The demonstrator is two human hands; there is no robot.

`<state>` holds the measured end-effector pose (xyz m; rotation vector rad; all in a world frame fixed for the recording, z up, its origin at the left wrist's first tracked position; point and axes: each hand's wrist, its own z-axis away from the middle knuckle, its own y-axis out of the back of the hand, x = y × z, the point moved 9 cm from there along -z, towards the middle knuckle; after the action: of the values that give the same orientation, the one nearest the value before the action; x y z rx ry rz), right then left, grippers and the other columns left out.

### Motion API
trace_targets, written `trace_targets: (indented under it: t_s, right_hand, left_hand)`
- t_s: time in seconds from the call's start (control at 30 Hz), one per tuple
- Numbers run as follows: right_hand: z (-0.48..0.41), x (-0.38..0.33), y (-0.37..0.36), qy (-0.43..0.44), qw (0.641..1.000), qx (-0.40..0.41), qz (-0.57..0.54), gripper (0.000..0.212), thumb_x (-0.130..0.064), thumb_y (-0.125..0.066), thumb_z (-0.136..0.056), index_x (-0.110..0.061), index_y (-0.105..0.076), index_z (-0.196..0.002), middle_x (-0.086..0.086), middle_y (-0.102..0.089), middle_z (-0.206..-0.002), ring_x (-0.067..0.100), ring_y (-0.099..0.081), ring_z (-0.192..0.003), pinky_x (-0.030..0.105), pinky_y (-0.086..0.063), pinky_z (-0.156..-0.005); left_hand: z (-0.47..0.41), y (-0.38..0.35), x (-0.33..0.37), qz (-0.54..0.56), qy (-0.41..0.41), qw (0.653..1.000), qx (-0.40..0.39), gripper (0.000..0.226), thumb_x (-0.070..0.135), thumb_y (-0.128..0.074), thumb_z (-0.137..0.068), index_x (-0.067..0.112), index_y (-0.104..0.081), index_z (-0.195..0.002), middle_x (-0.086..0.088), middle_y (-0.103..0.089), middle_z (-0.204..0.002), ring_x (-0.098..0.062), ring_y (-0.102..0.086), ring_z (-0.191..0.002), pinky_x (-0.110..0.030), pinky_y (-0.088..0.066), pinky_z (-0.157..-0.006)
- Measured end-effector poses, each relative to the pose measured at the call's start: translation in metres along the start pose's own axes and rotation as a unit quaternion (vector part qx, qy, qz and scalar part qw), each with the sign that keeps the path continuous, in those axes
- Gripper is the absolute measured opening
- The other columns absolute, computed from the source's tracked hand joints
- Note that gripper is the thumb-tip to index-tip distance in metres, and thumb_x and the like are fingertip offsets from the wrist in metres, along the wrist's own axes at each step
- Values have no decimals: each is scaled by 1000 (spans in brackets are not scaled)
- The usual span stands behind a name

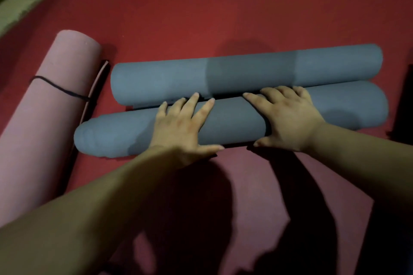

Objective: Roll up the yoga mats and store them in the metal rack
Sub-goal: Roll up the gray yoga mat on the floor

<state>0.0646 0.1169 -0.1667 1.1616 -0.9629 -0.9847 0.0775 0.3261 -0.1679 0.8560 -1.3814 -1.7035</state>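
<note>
2 grey-blue rolled foam yoga mats lie side by side on the red floor (223,6), touching along their length. The left hand (181,125) and the right hand (288,120) both press on the nearer grey-blue roll (234,123). Each grip is wide, with fingers spread over the top and the thumb on the near side. The farther grey-blue roll (245,71) is untouched. At the left lies a pink rolled foam mat (49,107) with a thin black cord (60,89) around it.

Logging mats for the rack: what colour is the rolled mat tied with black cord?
The tied mat is pink, seen best in the head view.
</note>
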Motion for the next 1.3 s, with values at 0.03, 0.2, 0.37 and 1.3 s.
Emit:
trace_targets:
  t_s: [0.03,0.2,0.37,1.3]
  right_hand:
    - [1,0,0,5,1000,11,-1,121,-90,-58,-54,-37,-20,-156,6,-50,-144,33,-49,-127,54,-34,-107]
    - [0,-1,4,8,1000,-21,-10,120,-92,-50,-53,-38,-19,-156,0,-52,-140,28,-50,-124,49,-36,-102]
    - [57,-23,1,13,990,-118,-80,123,-97,-44,-54,-39,-14,-158,-4,-50,-145,24,-51,-128,42,-42,-102]
    - [64,-19,5,-44,985,-24,-165,82,-74,-25,-89,-29,-27,-158,7,-21,-167,28,-16,-154,50,-20,-123]
  left_hand:
    - [-1,-4,-2,-8,5,1000,-17,117,100,-37,-65,44,7,-157,-1,-7,-170,-28,-16,-153,-58,-12,-122]
    - [-10,0,-2,-34,-9,999,-1,122,94,-54,-64,40,3,-158,-3,-27,-162,-27,-31,-144,-52,-24,-118]
    - [24,-4,11,20,-104,992,-71,121,99,-47,-57,41,-11,-157,4,-45,-150,-26,-49,-123,-44,-39,-105]
    - [69,6,24,55,-31,998,6,95,85,-32,-78,26,-43,-151,-15,-43,-153,-37,-41,-138,-56,-34,-111]
